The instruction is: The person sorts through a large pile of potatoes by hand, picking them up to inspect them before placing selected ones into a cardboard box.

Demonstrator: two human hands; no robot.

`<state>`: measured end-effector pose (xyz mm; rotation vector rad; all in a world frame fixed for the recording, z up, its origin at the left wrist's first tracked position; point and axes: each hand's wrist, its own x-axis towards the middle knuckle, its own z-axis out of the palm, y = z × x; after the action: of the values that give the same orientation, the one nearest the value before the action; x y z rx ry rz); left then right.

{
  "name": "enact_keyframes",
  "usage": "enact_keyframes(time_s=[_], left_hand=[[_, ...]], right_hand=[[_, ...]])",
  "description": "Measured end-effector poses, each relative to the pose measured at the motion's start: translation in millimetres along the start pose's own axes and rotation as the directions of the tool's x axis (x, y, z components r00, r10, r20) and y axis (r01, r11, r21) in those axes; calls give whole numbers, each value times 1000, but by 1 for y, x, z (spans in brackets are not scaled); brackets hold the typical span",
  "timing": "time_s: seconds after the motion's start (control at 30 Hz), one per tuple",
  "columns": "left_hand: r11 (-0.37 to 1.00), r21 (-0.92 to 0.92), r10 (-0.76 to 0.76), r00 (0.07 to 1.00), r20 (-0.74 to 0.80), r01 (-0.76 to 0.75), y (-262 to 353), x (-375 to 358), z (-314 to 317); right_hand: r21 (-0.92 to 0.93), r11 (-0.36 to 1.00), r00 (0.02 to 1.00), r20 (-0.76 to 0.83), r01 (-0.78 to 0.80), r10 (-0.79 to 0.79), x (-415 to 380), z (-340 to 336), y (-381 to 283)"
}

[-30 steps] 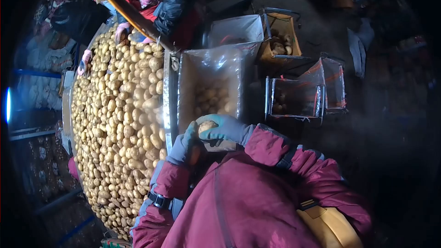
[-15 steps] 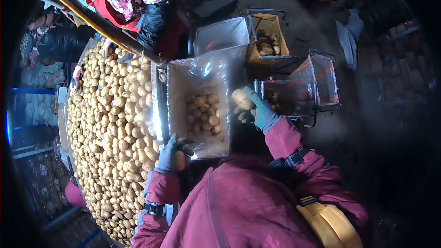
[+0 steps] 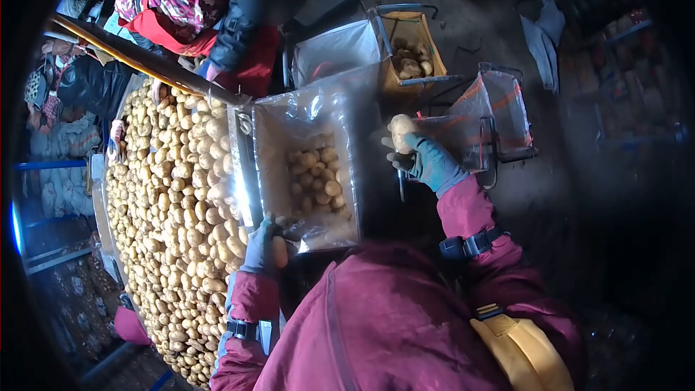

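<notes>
My right hand [image 3: 428, 159], in a grey-green glove with dark fingers, grips a large pale potato [image 3: 402, 132] beside a lined bin [image 3: 463, 130] on the right. My left hand [image 3: 266, 242], gloved as well, is at the near left corner of a plastic-lined box [image 3: 308, 116]. A smaller tan potato [image 3: 280, 252] shows against its palm, partly hidden by the fingers. Inside the box lies a layer of potatoes [image 3: 316, 179]. To the left of the box, a big heap of potatoes [image 3: 181, 210] covers the sorting table.
Behind the box stand a white-lined bin [image 3: 337, 54] and a yellow bin [image 3: 409, 25] with potatoes inside. A metal and wooden bar [image 3: 137, 58] crosses the table's far end. Other people, one in a patterned top [image 3: 177, 0], work around the heap.
My right hand has moved slightly right and away from the box, still holding the large potato, and has turned. My left hand stays near the box corner. The view has shifted a little.
</notes>
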<state>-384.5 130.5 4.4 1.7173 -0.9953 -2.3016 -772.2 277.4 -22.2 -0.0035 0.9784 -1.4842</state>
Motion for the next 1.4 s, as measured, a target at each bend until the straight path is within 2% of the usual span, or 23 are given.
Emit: enact_keyframes(time_s=[0.07, 0.17, 0.27, 0.37, 0.4, 0.53, 0.63, 0.67, 0.77, 0.83, 0.9, 0.97, 1.03, 1.07, 1.17, 1.23, 1.27, 1.3, 1.37, 1.4], left_hand=[[999, 1, 35, 999, -9, -35, -7, 6, -2], [998, 38, 53, 998, -24, -52, -6, 3, 4], [997, 55, 51, 999, 6, -51, -5, 4, 7], [995, 85, 53, 999, 6, -53, -5, 3, 12], [994, 99, 56, 998, -5, -55, -4, 2, 14], [997, 62, 52, 998, 32, -54, -12, 10, 11], [995, 78, 58, 998, 37, -60, -13, 11, 15], [994, 95, 49, 998, 39, -53, -12, 9, 16], [988, 147, 43, 997, 56, -51, -9, 8, 22], [988, 142, 43, 996, 84, -54, -9, 10, 24], [994, 90, 49, 994, 100, -58, -14, 18, 17], [989, -144, 13, 987, 162, 10, -21, 23, 14], [986, -166, 21, 990, 141, 2, -19, 20, 9], [977, -210, 51, 992, 113, -26, -16, 17, 9], [951, -297, 110, 993, 48, -90, -19, 17, -8], [943, -300, 167, 984, 63, -141, -21, 10, -23], [944, -273, 211, 975, 73, -184, -25, 7, -32], [935, -288, 223, 975, 18, -208, -31, 3, -37], [882, -417, 241, 971, -1, -220, -25, -24, -31], [867, -453, 195, 978, -74, -207, -5, -56, -15]], right_hand=[[80, 996, 997, 65, -37, 32, -7, -1, -4], [39, 999, 997, 76, -29, 26, -16, -3, -3], [108, 994, 1000, 16, -9, 7, -27, 7, -3], [81, 986, 987, 77, -147, 141, -26, -18, 5], [60, 991, 990, 86, -119, 114, -28, -20, 8], [-160, 986, 981, -181, 35, -64, -34, -23, 19], [-248, 962, 946, -268, 115, -182, -50, -51, 10], [-228, 972, 938, -321, 57, -130, -50, -73, 10], [-295, 951, 886, -410, 93, -214, -72, -81, -13], [-569, 808, 718, -497, 156, -488, -54, -133, 4], [-741, 624, 688, -317, 250, -652, -57, -138, -9], [-631, 735, 734, -372, 249, -568, -54, -129, -23], [-552, 827, 844, -387, 111, -371, -59, -53, -42], [-551, 828, 910, -282, 105, -303, -47, -35, -34], [-601, 798, 994, -103, -37, -31, -32, 67, 1], [-577, 813, 985, 79, -81, 154, -9, 87, 52], [-609, 782, 951, 147, -130, 272, -4, 107, 68], [-647, 743, 897, 210, -171, 390, 1, 127, 84], [-615, 747, 810, 289, -251, 510, 6, 151, 125], [-596, 708, 768, 225, -379, 600, 1, 176, 134]])
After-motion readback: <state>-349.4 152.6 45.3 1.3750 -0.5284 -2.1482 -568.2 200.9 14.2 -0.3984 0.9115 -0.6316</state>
